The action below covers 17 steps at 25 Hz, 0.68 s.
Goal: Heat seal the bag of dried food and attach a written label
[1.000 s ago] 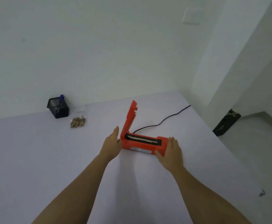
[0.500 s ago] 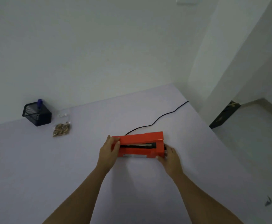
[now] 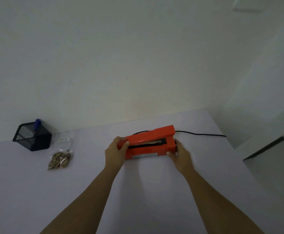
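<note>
Both hands grip the orange heat sealer [image 3: 148, 143]: left hand [image 3: 115, 152] closed over its left end, right hand [image 3: 180, 153] around its right end. The bag of dried food [image 3: 60, 158] lies well apart, left on the table [image 3: 36, 191].

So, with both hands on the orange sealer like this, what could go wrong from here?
1. The left hand has its thumb over the sealer's lowered arm; closing it fully might pinch the fingers or touch a hot strip.
2. The black cord runs off the table's right edge; shifting the sealer could tug it.
3. The bag of dried food lies apart near the mesh holder, so nothing would get sealed yet.
</note>
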Motion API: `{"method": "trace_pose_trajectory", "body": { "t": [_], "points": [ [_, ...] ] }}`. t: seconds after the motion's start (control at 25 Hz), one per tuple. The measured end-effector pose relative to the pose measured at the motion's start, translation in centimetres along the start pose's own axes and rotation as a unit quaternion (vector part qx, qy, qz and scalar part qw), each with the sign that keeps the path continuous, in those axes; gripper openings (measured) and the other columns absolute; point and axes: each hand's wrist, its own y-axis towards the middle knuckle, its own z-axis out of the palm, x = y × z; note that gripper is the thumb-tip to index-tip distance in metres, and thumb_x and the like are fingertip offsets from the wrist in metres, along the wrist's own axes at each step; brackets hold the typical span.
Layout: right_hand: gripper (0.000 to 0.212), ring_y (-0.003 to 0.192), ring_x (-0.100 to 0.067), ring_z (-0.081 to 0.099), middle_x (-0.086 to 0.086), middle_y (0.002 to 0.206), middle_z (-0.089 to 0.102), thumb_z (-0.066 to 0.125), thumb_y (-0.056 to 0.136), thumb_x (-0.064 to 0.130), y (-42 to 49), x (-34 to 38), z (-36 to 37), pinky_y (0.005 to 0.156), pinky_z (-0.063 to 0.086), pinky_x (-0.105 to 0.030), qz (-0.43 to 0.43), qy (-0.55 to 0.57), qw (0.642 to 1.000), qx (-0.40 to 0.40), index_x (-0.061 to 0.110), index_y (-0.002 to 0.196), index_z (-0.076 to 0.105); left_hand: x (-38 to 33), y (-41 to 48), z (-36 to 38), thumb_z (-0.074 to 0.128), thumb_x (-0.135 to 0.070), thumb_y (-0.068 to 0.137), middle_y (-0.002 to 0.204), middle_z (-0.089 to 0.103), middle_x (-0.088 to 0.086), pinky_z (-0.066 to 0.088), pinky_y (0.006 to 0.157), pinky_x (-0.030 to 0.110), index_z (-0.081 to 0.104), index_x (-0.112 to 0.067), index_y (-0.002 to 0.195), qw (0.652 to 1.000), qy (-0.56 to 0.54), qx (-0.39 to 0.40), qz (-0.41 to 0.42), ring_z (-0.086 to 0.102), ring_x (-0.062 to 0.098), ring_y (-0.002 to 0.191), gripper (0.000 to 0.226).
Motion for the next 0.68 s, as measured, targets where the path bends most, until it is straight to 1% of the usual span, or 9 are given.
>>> {"method": "trace_pose_trajectory", "body": {
  "t": [0.08, 0.16, 0.32, 0.44, 0.48, 0.56, 0.6, 0.64, 0.68],
  "points": [
    [0.06, 0.117, -0.03, 0.055, -0.016, 0.129, 0.057, 0.065, 0.085, 0.013, 2.9, 0.4, 0.2, 0.097, 0.041, -0.031, -0.006, -0.006, 1.0, 0.002, 0.005, 0.138, 0.036, -0.8, 2.5, 0.6, 0.057, -0.026, 0.091, 0.095, 0.06, -0.002, 0.037, 0.071, 0.023, 0.063, -0.017, 0.105, 1.0, -0.007, -0.008, -0.003, 0.053, 0.016, 0.087, 0.018],
    [0.058, 0.115, -0.03, 0.056, -0.016, 0.126, 0.058, 0.064, 0.086, 0.012, 5.6, 0.7, 0.5, 0.093, 0.039, -0.027, -0.017, -0.018, 1.0, -0.001, 0.006, 0.137, 0.037, -1.4, 5.0, 1.1, 0.057, -0.026, 0.091, 0.095, 0.06, -0.002, 0.036, 0.074, 0.023, 0.063, -0.018, 0.106, 1.0, -0.01, -0.016, -0.004, 0.053, 0.016, 0.088, 0.018],
    [0.058, 0.116, -0.033, 0.056, -0.019, 0.126, 0.058, 0.063, 0.086, 0.013, 10.0, 1.2, 1.0, 0.097, 0.042, -0.037, -0.035, -0.031, 0.999, -0.008, 0.005, 0.137, 0.037, -2.1, 8.4, 1.8, 0.056, -0.025, 0.091, 0.094, 0.059, -0.002, 0.036, 0.073, 0.023, 0.063, -0.018, 0.105, 0.999, -0.028, -0.026, 0.003, 0.053, 0.016, 0.086, 0.017],
    [0.058, 0.117, -0.034, 0.055, -0.019, 0.127, 0.058, 0.062, 0.087, 0.014, 11.9, 0.8, 1.6, 0.099, 0.042, -0.041, -0.034, -0.049, 0.998, -0.007, 0.007, 0.138, 0.036, -2.3, 9.5, 2.4, 0.056, -0.025, 0.091, 0.092, 0.058, -0.002, 0.038, 0.064, 0.02, 0.063, -0.016, 0.103, 0.998, -0.041, -0.043, 0.002, 0.053, 0.017, 0.084, 0.016],
    [0.058, 0.117, -0.034, 0.054, -0.019, 0.128, 0.057, 0.061, 0.087, 0.014, 12.1, 1.0, 1.5, 0.099, 0.042, -0.041, -0.033, -0.057, 0.998, -0.003, 0.007, 0.139, 0.035, -2.3, 9.6, 2.5, 0.056, -0.025, 0.091, 0.091, 0.058, -0.001, 0.039, 0.064, 0.02, 0.063, -0.016, 0.103, 0.998, -0.038, -0.043, 0.005, 0.054, 0.018, 0.085, 0.016],
    [0.06, 0.119, -0.035, 0.052, -0.02, 0.13, 0.055, 0.06, 0.088, 0.015, 12.6, 1.1, 1.3, 0.1, 0.041, -0.042, -0.034, -0.066, 0.997, 0.001, 0.007, 0.14, 0.032, -2.2, 9.7, 2.8, 0.056, -0.026, 0.091, 0.097, 0.061, 0.001, 0.041, 0.072, 0.025, 0.062, -0.018, 0.103, 0.999, -0.027, -0.037, 0.011, 0.058, 0.024, 0.096, 0.016],
    [0.062, 0.121, -0.036, 0.051, -0.02, 0.131, 0.053, 0.06, 0.088, 0.016, 12.6, 0.7, 1.6, 0.101, 0.04, -0.042, -0.039, -0.068, 0.997, 0.0, 0.006, 0.141, 0.03, -1.9, 9.9, 2.9, 0.056, -0.027, 0.091, 0.107, 0.062, 0.005, 0.043, 0.079, 0.028, 0.062, -0.02, 0.104, 0.999, -0.026, -0.036, 0.016, 0.057, 0.027, 0.107, 0.016],
    [0.064, 0.123, -0.036, 0.048, -0.021, 0.134, 0.051, 0.06, 0.088, 0.017, 12.4, 0.8, 1.7, 0.102, 0.038, -0.043, -0.033, -0.076, 0.997, -0.004, 0.005, 0.142, 0.027, -1.9, 10.0, 2.8, 0.056, -0.029, 0.091, 0.123, 0.059, 0.011, 0.044, 0.089, 0.032, 0.062, -0.021, 0.106, 0.999, -0.012, -0.031, 0.01, 0.051, 0.029, 0.119, 0.018],
    [0.067, 0.125, -0.037, 0.046, -0.022, 0.136, 0.048, 0.06, 0.088, 0.018, 12.2, 0.8, 1.8, 0.103, 0.036, -0.042, -0.023, -0.079, 0.997, -0.013, 0.004, 0.143, 0.024, -1.9, 10.1, 2.7, 0.056, -0.03, 0.091, 0.138, 0.049, 0.016, 0.039, 0.097, 0.034, 0.061, -0.022, 0.11, 1.0, 0.0, -0.029, 0.007, 0.043, 0.03, 0.129, 0.022]
  ]
}}
